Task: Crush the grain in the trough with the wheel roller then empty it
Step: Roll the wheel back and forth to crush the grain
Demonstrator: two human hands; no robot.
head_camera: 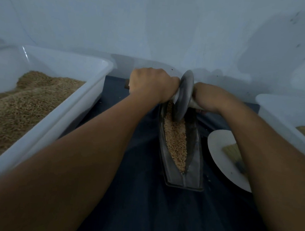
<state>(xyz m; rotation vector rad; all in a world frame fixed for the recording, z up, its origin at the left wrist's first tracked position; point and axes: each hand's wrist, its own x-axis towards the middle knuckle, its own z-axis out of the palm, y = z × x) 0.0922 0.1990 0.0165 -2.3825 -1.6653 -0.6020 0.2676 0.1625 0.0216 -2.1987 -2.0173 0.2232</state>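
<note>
A long dark metal trough (192, 173) lies on the dark blue cloth, running away from me. Tan grain (176, 140) fills its groove. A metal wheel roller (184, 94) stands on edge in the far end of the trough, its rim down in the grain. My left hand (150, 83) grips the roller's handle on the left side of the disc. My right hand (210, 96) grips the handle on the right side. Both handles are mostly hidden inside my fists.
A large white tub (73, 107) holding a heap of grain stands at the left. Another white tub (280, 119) stands at the right edge. A white plate (217, 149) with a brush (235, 156) on it lies just right of the trough. A pale wall rises close behind.
</note>
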